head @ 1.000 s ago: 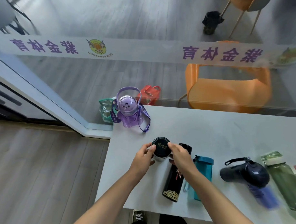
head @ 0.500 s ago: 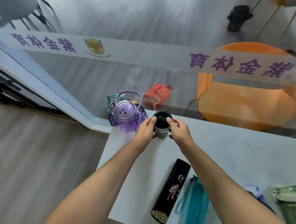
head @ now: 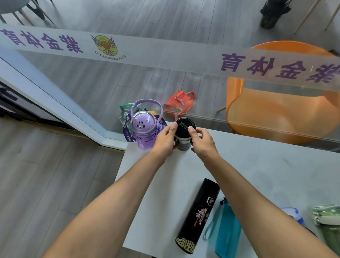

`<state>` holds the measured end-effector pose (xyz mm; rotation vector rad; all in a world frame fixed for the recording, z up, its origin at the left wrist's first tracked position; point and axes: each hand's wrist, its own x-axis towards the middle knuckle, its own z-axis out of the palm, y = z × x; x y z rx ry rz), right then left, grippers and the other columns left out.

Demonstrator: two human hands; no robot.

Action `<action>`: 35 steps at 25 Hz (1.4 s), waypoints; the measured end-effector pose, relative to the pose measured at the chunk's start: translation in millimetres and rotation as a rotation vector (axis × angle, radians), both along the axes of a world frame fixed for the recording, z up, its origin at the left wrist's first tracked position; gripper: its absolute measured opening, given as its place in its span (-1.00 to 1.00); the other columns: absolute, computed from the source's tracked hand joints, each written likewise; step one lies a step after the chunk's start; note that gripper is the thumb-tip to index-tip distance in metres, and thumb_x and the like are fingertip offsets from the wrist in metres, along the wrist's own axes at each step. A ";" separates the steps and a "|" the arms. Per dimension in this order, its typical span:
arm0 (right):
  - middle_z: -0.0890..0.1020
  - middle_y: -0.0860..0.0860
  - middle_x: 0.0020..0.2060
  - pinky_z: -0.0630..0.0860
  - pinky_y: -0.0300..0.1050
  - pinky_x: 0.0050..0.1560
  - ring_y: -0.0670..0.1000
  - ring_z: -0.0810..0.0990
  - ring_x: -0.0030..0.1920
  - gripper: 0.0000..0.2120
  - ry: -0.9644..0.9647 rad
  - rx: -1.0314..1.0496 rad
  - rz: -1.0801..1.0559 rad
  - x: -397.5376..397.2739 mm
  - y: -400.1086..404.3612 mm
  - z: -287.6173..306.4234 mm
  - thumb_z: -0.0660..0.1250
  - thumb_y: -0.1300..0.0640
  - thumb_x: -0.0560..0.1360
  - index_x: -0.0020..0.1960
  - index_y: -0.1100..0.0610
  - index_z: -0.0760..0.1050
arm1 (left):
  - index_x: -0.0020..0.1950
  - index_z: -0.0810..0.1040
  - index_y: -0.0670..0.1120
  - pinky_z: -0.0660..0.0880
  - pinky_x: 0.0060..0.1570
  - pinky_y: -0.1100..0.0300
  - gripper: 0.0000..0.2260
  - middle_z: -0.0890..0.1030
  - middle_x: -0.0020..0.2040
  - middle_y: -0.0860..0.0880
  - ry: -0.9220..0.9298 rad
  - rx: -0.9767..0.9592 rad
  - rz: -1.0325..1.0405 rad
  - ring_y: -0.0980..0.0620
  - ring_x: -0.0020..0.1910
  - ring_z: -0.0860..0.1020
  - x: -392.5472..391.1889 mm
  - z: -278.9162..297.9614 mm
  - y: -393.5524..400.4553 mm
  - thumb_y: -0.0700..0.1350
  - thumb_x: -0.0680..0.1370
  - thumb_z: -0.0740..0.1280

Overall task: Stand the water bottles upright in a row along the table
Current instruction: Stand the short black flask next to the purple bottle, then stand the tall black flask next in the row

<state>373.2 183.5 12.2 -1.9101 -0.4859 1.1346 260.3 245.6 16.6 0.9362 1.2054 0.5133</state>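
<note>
A black-lidded steel flask [head: 183,132] stands upright at the far left of the white table [head: 263,173], just right of an upright purple bottle [head: 144,129] with a cat-face lid and handle. My left hand [head: 164,140] and my right hand [head: 201,141] grip the flask from both sides. Lying flat near the front edge are a black flask [head: 197,216], a teal bottle [head: 226,231], a blue-capped bottle [head: 293,215] partly hidden by my right arm, and a green bottle [head: 334,231].
A glass wall with a printed white band [head: 162,50] runs right behind the table's far edge. Beyond it are an orange chair [head: 280,113], a red bag [head: 179,104] and a green bag [head: 124,113] on the floor. The table's left edge drops to wooden floor.
Both hands have carried the black-lidded flask from the table's front middle to the far left, beside the purple bottle. The view has shifted with it.
</note>
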 end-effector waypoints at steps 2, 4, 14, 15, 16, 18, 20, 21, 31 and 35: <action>0.59 0.01 0.04 0.55 0.15 0.24 0.07 0.61 0.09 -0.66 -0.010 -0.008 0.003 -0.4 1.4 -0.3 0.25 -0.22 0.56 0.16 0.00 0.43 | 0.19 0.53 -0.04 0.55 -0.12 0.18 -0.73 0.61 0.07 -0.05 -0.007 -0.005 -0.010 -0.06 0.10 0.57 -0.3 -0.9 -0.5 0.08 0.63 0.20; 0.60 0.03 0.06 0.55 0.13 0.24 0.07 0.60 0.09 -0.64 -0.010 -0.015 0.005 0.4 2.0 0.5 0.25 -0.22 0.56 0.18 0.02 0.43 | 0.17 0.53 -0.03 0.55 -0.09 0.17 -0.74 0.61 0.05 -0.03 -0.018 -0.010 -0.020 -0.06 0.09 0.56 -1.0 -2.6 1.3 0.08 0.63 0.20; 0.55 0.04 0.05 0.48 0.07 0.21 0.04 0.51 0.03 -0.49 -0.033 -0.008 -0.026 -0.4 -20.0 13.6 0.22 -0.26 0.55 0.32 0.08 0.42 | 0.09 0.51 0.04 0.51 0.17 -0.05 -0.73 0.56 0.03 0.00 0.117 0.084 -0.030 -0.09 0.09 0.54 -7.7 0.1 -9.6 0.17 0.60 0.15; 0.55 0.03 0.06 0.47 0.02 0.18 0.03 0.51 0.05 -0.53 -0.072 -0.009 -0.028 -1.3 -36.1 16.6 0.22 -0.21 0.57 0.34 0.07 0.42 | 0.13 0.51 0.01 0.51 0.18 -0.06 -0.66 0.55 0.04 -0.03 0.185 0.141 -0.042 -0.10 0.09 0.55 -15.6 -4.4 -22.4 0.21 0.57 0.15; 0.55 0.01 0.07 0.46 -0.04 0.14 0.03 0.52 0.07 -0.58 -0.105 -0.020 -0.028 -3.8 -55.7 19.0 0.23 -0.14 0.59 0.35 0.07 0.41 | 0.18 0.51 0.00 0.50 0.22 -0.08 -0.57 0.56 0.06 -0.03 0.233 0.180 -0.085 -0.11 0.12 0.55 -24.9 -11.0 -40.0 0.25 0.52 0.14; 0.57 0.03 0.10 0.46 -0.05 0.16 0.05 0.54 0.10 -0.63 -0.152 -0.072 -0.009 -13.8 -103.2 17.3 0.25 -0.04 0.60 0.36 0.07 0.41 | 0.22 0.51 0.03 0.48 0.26 -0.14 -0.49 0.58 0.08 -0.03 0.298 0.187 -0.262 -0.12 0.16 0.56 -46.0 -31.1 -86.6 0.30 0.44 0.13; 0.60 0.06 0.17 0.48 -0.04 0.20 0.07 0.56 0.15 -0.63 -0.152 -0.163 0.005 -28.2 -149.8 6.6 0.26 0.00 0.60 0.37 0.07 0.41 | 0.24 0.53 0.06 0.49 0.25 -0.10 -0.56 0.61 0.12 -0.05 0.362 0.143 -0.443 -0.09 0.15 0.57 -65.0 -50.3 -131.3 0.24 0.47 0.18; 0.60 0.07 0.19 0.45 -0.08 0.18 0.07 0.55 0.15 -0.63 -0.144 -0.219 0.003 -35.9 -169.4 -0.6 0.26 0.02 0.60 0.37 0.08 0.41 | 0.26 0.52 0.06 0.50 0.24 -0.03 -0.62 0.60 0.14 -0.05 0.384 0.123 -0.491 -0.06 0.14 0.57 -73.3 -55.7 -149.4 0.17 0.52 0.21; 0.54 0.16 0.30 0.50 0.01 0.22 0.16 0.55 0.20 -0.60 0.089 -0.429 -0.030 -86.3 -212.1 -42.8 0.19 0.11 0.62 0.44 0.14 0.32 | 0.40 0.39 -0.12 0.55 -0.13 0.26 -0.65 0.58 0.15 -0.08 0.304 -0.097 -0.574 0.00 0.01 0.62 -78.9 -67.1 -194.6 -0.16 0.61 0.28; 0.54 0.12 0.29 0.54 0.01 0.20 0.13 0.56 0.24 -0.55 0.096 -0.358 -0.096 -91.5 -215.9 -49.4 0.30 0.09 0.59 0.45 0.10 0.32 | 0.37 0.39 -0.12 0.62 -0.18 0.24 -0.62 0.57 0.15 -0.08 0.218 -0.133 -0.573 0.03 -0.01 0.64 -89.6 -71.0 -191.6 -0.20 0.57 0.35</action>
